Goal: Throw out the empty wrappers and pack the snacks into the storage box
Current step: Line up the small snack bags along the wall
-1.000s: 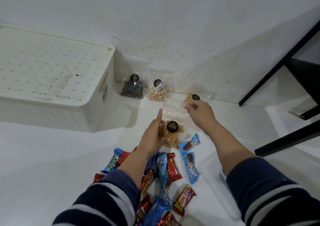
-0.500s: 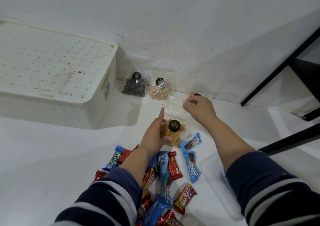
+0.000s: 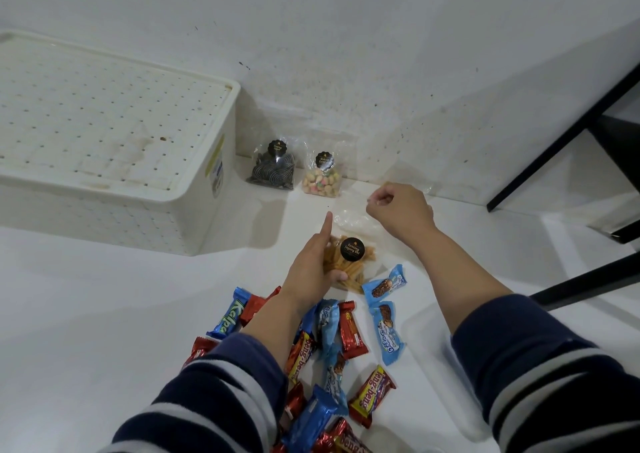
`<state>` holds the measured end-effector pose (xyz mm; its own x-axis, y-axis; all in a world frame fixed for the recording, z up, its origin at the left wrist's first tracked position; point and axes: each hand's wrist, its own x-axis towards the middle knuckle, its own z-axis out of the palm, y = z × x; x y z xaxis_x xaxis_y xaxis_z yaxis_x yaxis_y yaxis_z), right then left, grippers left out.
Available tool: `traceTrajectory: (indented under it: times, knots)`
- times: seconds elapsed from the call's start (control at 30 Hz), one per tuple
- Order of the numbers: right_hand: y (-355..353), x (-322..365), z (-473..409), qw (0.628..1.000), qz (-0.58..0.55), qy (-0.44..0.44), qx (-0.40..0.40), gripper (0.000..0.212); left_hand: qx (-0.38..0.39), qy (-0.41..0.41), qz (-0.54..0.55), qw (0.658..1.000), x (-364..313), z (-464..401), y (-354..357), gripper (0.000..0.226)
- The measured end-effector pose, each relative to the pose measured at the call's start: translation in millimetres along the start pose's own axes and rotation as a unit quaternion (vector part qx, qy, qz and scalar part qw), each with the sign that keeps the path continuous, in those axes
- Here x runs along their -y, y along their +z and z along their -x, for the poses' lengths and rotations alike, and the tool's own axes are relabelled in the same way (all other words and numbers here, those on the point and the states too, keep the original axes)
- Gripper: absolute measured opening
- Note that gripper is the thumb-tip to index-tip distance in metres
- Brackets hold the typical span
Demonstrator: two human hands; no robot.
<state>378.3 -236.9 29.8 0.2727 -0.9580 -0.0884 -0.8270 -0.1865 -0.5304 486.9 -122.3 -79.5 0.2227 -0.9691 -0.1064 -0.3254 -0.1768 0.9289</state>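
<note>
Near the wall, right hand (image 3: 401, 210) now fisted over the small packet, left hand (image 3: 313, 269) grip still on stick-snack bag (image 3: 349, 262).

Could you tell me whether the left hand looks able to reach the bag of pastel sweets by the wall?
Probably yes. The left hand is shut on the bag of sticks, so it is occupied, but nothing stands between it and the bag of pastel sweets.

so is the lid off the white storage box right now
No, the perforated lid sits closed on the white storage box, covering its whole top.
</note>
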Motion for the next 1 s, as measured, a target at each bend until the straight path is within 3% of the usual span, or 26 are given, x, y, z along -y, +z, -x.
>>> traceTrajectory:
  times: [0.37, 1.0]
  knots:
    - [2.4, 8.4, -4.2, 0.999, 0.008, -0.040, 0.018, 0.006, -0.004, 0.018, -0.026, 0.999, 1.4, 1.3, -0.7, 0.109]
    - [9.3, 14.5, -2.2, 0.999, 0.009, -0.034, 0.005, 0.008, -0.010, 0.018, -0.008, 1.000, 4.6, 1.5, 2.1, 0.110]
